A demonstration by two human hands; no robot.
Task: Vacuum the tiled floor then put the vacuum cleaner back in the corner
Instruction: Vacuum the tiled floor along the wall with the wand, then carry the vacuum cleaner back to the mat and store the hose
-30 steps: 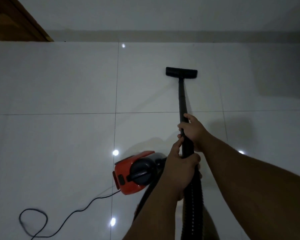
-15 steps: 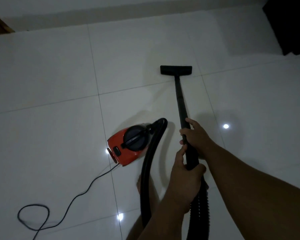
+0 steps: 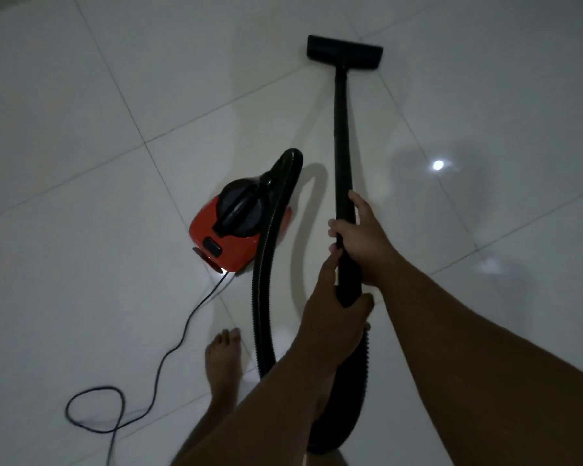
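A small red and black vacuum cleaner (image 3: 238,227) sits on the white tiled floor (image 3: 81,163), left of centre. Its ribbed black hose (image 3: 261,297) loops from the body down toward me. A black wand (image 3: 340,129) runs up to the flat floor nozzle (image 3: 344,53), which rests on the tiles near the top. My right hand (image 3: 364,242) grips the wand higher up. My left hand (image 3: 330,314) grips it just below, where the wand meets the hose.
A thin black power cord (image 3: 169,351) trails from the vacuum's rear to a loop at the lower left. My bare foot (image 3: 223,364) stands between cord and hose. Bright light reflections dot the glossy tiles.
The view has tilted down and turned, so the wall and the dark object at the right are gone. The vacuum body, wand and nozzle now appear closer. My foot has come into sight.
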